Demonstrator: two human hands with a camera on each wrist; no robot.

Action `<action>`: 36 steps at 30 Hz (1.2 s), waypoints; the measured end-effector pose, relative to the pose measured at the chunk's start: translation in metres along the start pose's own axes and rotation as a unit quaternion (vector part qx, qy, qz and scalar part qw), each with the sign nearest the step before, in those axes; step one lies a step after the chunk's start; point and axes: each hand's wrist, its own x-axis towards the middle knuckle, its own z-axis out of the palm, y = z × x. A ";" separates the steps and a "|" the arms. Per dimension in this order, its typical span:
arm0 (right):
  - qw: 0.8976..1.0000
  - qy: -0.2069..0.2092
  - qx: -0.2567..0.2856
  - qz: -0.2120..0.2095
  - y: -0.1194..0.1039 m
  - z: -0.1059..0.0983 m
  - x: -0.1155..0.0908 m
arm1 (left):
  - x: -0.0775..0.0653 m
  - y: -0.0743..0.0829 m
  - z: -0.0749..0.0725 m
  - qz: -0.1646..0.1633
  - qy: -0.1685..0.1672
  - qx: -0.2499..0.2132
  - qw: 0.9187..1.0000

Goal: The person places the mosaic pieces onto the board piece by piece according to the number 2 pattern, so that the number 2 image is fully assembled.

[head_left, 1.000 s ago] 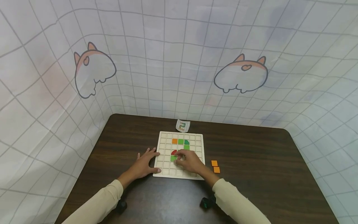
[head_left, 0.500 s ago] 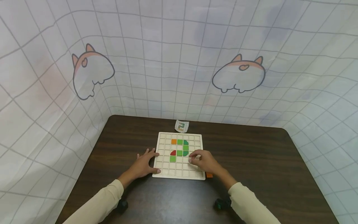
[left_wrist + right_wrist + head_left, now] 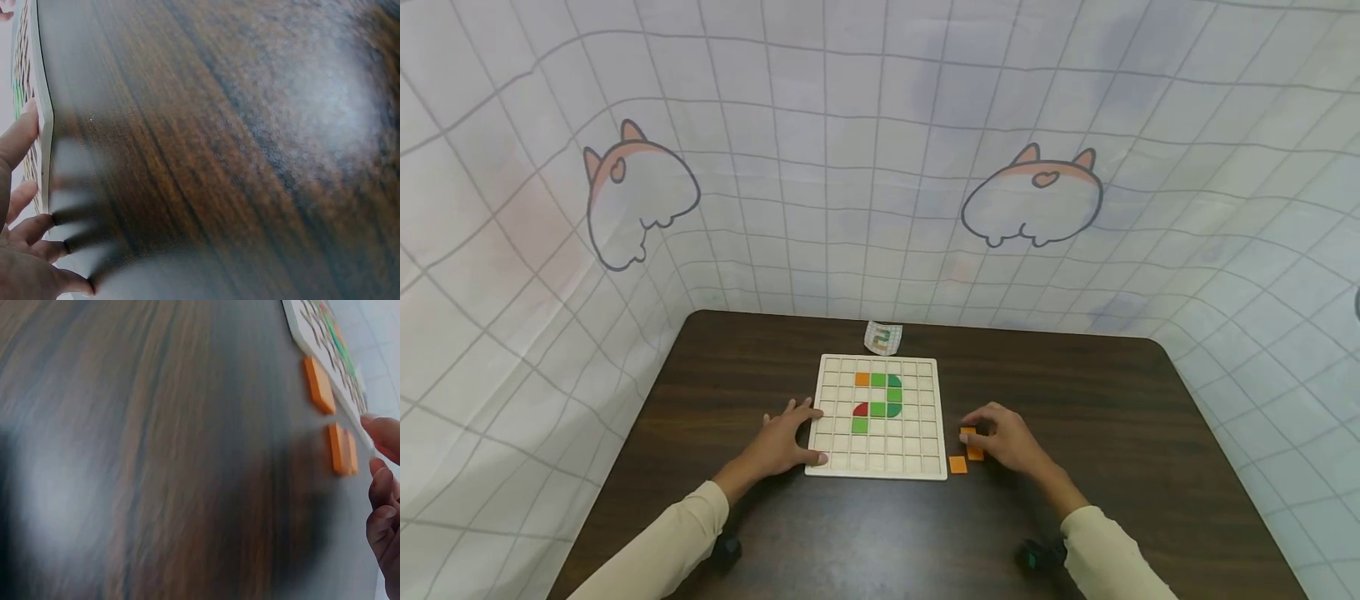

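Note:
A cream gridded board (image 3: 842, 462) lies on the dark wooden table, bearing one orange tile (image 3: 862, 379), several green square tiles (image 3: 860, 425), two dark green rounded tiles (image 3: 893, 410) and a red rounded tile (image 3: 861, 410). Against the board's left edge rests my left hand (image 3: 781, 440), fingers spread, thumb and index finger touching the rim (image 3: 47, 125). My right hand (image 3: 1011, 437) is over two orange tiles (image 3: 975, 454) right of the board. Its thumb and index finger stand apart there in the right wrist view. Another orange tile (image 3: 320, 385) lies beside the board's edge.
A small card (image 3: 883, 338) with a coloured tile pattern on a grid lies behind the board. Behind the table (image 3: 1075, 367) hangs a white gridded curtain (image 3: 850, 208) with cartoon drawings. Dark objects (image 3: 1037, 554) show near both wrists.
My right hand has left the board and moved right to the orange tiles. A green square and a dark green rounded tile, earlier hidden by it, show on the board. My left hand stays put.

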 end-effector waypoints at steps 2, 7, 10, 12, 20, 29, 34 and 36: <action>1.000 0.006 -0.012 0.008 0.005 -0.002 -0.002 | 0.000 -0.001 0.001 0.000 0.000 -0.001 1.000; 0.999 0.003 -0.022 0.031 0.010 -0.003 -0.005 | 0.001 -0.002 0.002 -0.001 0.003 0.002 1.000; 0.999 0.000 -0.028 0.044 0.009 0.000 -0.003 | 0.001 -0.003 0.003 -0.001 0.004 0.004 1.000; 0.998 0.004 -0.035 0.052 0.009 0.001 -0.002 | 0.001 -0.003 0.004 -0.001 0.003 0.005 1.000; 0.997 0.011 -0.046 0.065 0.005 0.006 0.004 | -0.001 -0.003 0.003 -0.002 0.003 0.002 1.000; 0.998 0.008 -0.040 0.048 0.009 0.004 -0.003 | -0.001 -0.003 0.004 -0.003 -0.001 0.002 1.000; 0.999 0.004 -0.034 0.035 0.010 0.002 -0.005 | 0.000 -0.004 0.004 0.003 0.000 0.000 1.000; 0.999 0.002 -0.035 0.033 0.010 0.002 -0.004 | 0.000 -0.004 0.004 0.006 0.001 -0.001 1.000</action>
